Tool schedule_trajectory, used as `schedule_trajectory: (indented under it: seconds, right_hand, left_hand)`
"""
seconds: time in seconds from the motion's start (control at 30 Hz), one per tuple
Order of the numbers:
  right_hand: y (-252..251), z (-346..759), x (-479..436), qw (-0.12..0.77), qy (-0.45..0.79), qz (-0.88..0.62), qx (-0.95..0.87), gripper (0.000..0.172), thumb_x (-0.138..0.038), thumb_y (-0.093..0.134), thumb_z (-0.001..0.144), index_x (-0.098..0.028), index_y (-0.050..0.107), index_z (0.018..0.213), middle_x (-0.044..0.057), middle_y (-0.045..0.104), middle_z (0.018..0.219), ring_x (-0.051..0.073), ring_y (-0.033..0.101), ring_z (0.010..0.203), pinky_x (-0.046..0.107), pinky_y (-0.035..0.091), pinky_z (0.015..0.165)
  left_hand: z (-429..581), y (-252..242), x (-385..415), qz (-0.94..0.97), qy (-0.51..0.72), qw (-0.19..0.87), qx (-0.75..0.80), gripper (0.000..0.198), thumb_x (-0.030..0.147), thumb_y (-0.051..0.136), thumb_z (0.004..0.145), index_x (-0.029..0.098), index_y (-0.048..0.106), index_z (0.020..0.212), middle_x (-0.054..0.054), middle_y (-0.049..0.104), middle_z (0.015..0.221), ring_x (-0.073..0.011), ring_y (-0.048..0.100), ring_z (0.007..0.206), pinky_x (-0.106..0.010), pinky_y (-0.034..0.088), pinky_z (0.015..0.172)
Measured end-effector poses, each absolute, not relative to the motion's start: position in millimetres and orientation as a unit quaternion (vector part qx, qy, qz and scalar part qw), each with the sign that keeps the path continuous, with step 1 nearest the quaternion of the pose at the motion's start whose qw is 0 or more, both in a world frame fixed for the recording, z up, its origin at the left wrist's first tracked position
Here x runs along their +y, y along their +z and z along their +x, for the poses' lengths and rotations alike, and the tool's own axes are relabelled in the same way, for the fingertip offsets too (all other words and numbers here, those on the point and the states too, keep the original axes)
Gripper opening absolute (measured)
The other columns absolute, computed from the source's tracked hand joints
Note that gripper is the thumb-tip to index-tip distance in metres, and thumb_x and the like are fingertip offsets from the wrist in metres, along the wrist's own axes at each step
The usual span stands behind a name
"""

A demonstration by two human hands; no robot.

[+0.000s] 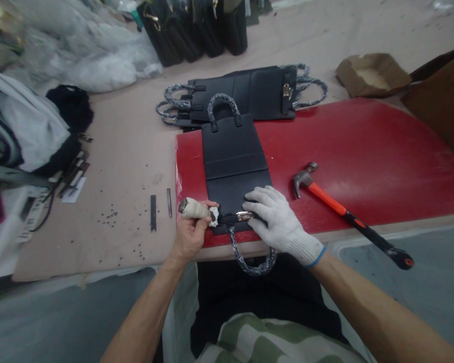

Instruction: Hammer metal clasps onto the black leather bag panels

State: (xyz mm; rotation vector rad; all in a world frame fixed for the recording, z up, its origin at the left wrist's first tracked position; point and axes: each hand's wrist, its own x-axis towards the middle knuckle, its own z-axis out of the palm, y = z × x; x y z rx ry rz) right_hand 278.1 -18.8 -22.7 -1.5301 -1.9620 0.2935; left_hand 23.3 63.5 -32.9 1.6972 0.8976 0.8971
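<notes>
A black bag panel (pixel 234 156) lies lengthwise before me, with plastic-wrapped handles at both ends. Near its close end a dark strap (pixel 228 219) carries a gold metal clasp (pixel 245 216). My left hand (pixel 191 234), bare, is closed around a stubby tool wrapped in off-white tape (pixel 195 208), beside the strap's left end. Whitish material covers the tool's right end, and its tip is hard to make out. My right hand (pixel 274 217), in a white knit glove, rests with fingers spread on the panel, just right of the clasp.
A claw hammer (pixel 331 201) with an orange and black handle lies right on the red board (pixel 363 151). Left are a dark metal strip (pixel 153 213) and a small metal rod (pixel 169 202). Behind are stacked bag panels (pixel 245 96), black bags (pixel 196 30) and a cardboard tray (pixel 374 75).
</notes>
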Motion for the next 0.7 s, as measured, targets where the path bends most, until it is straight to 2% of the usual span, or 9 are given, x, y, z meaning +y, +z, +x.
schedule_trajectory:
  seconds: [0.2,0.5,0.7]
  right_hand:
    - [-21.3,278.2,-18.4,0.316,0.118,-0.578,-0.743,0.032,-0.019,0.069,0.086,-0.022,0.073,0.118,0.010,0.068,0.132,0.033,0.056,0.131,0.061,0.037,0.119]
    - [-18.9,277.8,-17.8,0.322,0.112,-0.573,-0.745,0.035,-0.016,0.071,0.082,-0.021,0.073,0.116,0.011,0.068,0.132,0.034,0.057,0.131,0.060,0.039,0.118]
    - [-20.9,278.0,-17.7,0.321,0.109,-0.573,-0.746,0.029,-0.018,0.070,0.087,-0.020,0.074,0.115,0.010,0.069,0.131,0.034,0.057,0.130,0.061,0.038,0.118]
  left_hand:
    - [22.4,-36.0,62.6,0.713,0.376,0.469,0.360,0.027,0.038,0.062,0.100,0.018,0.070,0.115,-0.012,0.074,0.117,-0.0279,0.070,0.109,-0.043,0.055,0.097]
    - [19.8,-36.9,71.3,0.705,0.369,0.507,0.332,0.026,0.039,0.063,0.100,0.019,0.071,0.114,-0.012,0.073,0.119,-0.0299,0.070,0.110,-0.045,0.055,0.097]
    - [21.2,-35.7,68.4,0.707,0.372,0.497,0.339,0.028,0.040,0.062,0.100,0.018,0.071,0.115,-0.013,0.074,0.118,-0.0295,0.070,0.109,-0.045,0.056,0.096]
